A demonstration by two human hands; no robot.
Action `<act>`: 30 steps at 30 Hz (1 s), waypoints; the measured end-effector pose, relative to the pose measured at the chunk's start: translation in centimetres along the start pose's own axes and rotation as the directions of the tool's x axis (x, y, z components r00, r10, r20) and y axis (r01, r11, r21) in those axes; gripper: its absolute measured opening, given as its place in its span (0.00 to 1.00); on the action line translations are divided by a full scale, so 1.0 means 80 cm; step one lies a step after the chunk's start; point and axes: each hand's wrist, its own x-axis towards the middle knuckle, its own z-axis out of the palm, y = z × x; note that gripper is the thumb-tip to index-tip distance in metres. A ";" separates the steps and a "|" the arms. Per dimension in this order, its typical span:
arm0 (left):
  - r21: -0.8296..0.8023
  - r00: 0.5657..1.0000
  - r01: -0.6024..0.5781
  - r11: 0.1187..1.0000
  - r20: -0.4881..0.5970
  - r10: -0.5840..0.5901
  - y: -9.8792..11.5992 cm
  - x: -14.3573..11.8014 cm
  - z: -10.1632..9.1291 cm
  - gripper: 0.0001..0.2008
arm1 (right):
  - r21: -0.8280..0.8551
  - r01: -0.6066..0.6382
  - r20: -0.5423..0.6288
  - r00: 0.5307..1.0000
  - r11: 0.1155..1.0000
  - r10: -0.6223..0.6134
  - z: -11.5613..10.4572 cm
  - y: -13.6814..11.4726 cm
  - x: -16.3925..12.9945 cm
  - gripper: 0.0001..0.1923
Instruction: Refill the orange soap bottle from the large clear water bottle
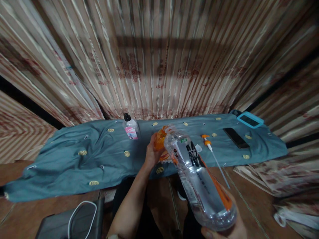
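Note:
My left hand is closed around a translucent orange bottle just above the cloth-covered surface. My right hand grips the base of a big clear plastic bottle with black lettering and an orange label. That bottle is tilted, its neck pointing up and away to the left. Its mouth lies at the orange bottle's top; whether they touch I cannot tell. On the cloth to the right lies a pump head, orange and white, with a long dip tube. A small white piece shows beside the clear bottle.
Grey-green patterned cloth covers the narrow table. A clear bottle with a black top stands left of centre. To the right lie a black phone and a blue-framed device. A white cable rests on a grey case.

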 end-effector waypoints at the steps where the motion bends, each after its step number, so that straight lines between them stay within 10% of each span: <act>1: 0.003 1.000 -0.001 1.000 -0.007 0.001 0.000 0.000 0.000 0.36 | -0.009 0.008 0.008 1.000 1.000 -0.008 0.000 0.001 0.000 0.51; 30: 0.082 0.999 -0.006 0.997 -0.047 0.010 -0.010 0.006 0.001 0.36 | 0.024 -0.053 -0.060 0.997 0.998 0.054 0.019 -0.022 -0.002 0.52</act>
